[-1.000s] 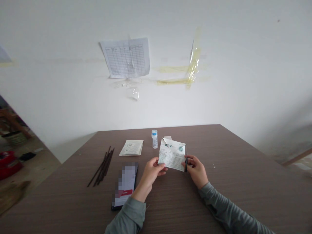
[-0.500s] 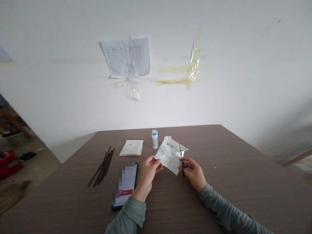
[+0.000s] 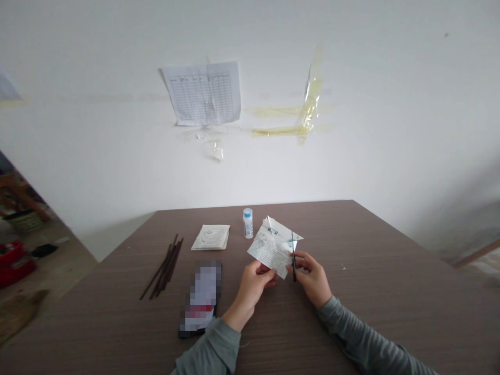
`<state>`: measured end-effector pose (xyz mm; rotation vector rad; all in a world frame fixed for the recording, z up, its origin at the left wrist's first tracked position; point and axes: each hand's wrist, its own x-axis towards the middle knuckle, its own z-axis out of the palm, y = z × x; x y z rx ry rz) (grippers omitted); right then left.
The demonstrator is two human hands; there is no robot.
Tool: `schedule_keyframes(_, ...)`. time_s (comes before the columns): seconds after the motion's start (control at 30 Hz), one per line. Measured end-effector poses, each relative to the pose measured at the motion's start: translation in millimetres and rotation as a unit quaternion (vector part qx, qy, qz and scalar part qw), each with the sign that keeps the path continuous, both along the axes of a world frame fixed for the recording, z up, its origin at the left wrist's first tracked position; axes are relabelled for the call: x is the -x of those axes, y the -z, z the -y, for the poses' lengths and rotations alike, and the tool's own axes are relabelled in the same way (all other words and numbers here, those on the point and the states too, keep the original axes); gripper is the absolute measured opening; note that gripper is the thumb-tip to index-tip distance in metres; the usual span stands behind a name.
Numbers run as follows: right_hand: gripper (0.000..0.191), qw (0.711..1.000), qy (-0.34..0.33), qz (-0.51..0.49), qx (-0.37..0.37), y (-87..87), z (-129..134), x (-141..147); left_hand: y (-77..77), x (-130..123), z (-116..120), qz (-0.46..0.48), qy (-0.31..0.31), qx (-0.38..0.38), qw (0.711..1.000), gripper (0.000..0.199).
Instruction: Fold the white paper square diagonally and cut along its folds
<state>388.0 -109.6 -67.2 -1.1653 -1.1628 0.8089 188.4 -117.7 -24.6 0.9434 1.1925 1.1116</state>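
A printed sheet of paper [image 3: 271,249] with a green patch and lines of text is held over the table, a pointed flap at its upper right. My left hand [image 3: 255,284] pinches the sheet's lower edge between thumb and fingers. In my right hand [image 3: 310,276] is a dark, thin-bladed cutting tool [image 3: 294,263], upright against the right side of the sheet; it looks like scissors, with the handle partly hidden by my fingers. Just behind the sheet stands a small clear bottle [image 3: 248,224] with a blue band near its top.
On the brown table [image 3: 375,312], a stack of square papers [image 3: 211,237] lies left of the bottle. Several dark sticks [image 3: 166,268] are further left. A phone [image 3: 203,297] rests beside my left forearm. The wall behind carries a taped printed sheet [image 3: 205,94].
My left hand has slid right along the sheet's lower edge, from its left corner towards the bottom corner. The tool has shifted slightly right.
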Motion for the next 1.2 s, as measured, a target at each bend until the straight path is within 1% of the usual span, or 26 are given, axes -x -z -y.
schedule_keyframes(0.27,0.05,1.0,0.016,0.011,-0.005,2.1,-1,0,0.8,-2,-3,-0.01,-0.019,-0.009,1.0,0.025)
schedule_keyframes(0.53,0.047,1.0,0.005,0.02,0.007,-1.5,0,-3,2.0,-2,-3,-0.006,-0.022,-0.016,1.0,0.023)
schedule_keyframes(0.7,0.052,1.0,0.003,0.019,0.007,-4.1,1,-2,1.5,-1,-4,0.003,-0.024,-0.007,1.0,0.024)
schedule_keyframes(0.93,0.052,0.997,-0.036,-0.036,0.053,-7.7,6,-2,-3.6,5,-4,0.017,-0.058,-0.018,0.998,0.021)
schedule_keyframes(1.1,0.057,0.996,-0.061,-0.023,0.061,-12.4,9,-3,-6.8,11,-10,0.041,-0.092,-0.032,0.994,0.021)
schedule_keyframes(1.2,0.061,0.993,-0.086,-0.016,0.078,-13.3,10,-2,-7.4,16,-13,0.049,-0.111,-0.032,0.992,0.027)
